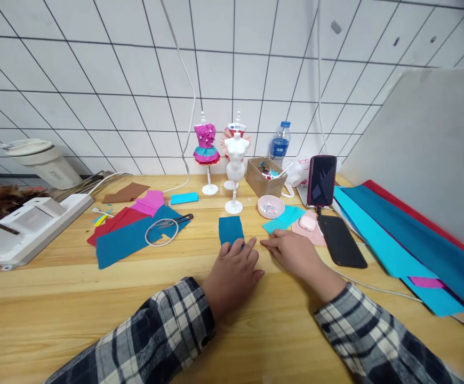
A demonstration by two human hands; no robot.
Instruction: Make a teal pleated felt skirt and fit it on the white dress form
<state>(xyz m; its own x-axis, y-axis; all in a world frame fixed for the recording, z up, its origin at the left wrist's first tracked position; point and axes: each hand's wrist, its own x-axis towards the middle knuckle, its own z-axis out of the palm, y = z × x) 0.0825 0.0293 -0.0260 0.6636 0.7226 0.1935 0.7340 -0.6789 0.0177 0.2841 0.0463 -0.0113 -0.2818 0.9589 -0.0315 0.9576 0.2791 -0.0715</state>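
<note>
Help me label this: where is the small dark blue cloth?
In the head view, the small dark blue cloth lies below centre, in front of the bare white mannequin, with the left hand at its near edge.

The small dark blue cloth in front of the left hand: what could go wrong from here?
The small dark blue cloth could crease or slip, since the left hand has its fingertips only at the near edge.
The bare white dress form stands just beyond that cloth on a thin post, so a forward reach might knock it over.
The open pink bowl of small beads sits near the right hand; a bump could spill them.
</note>
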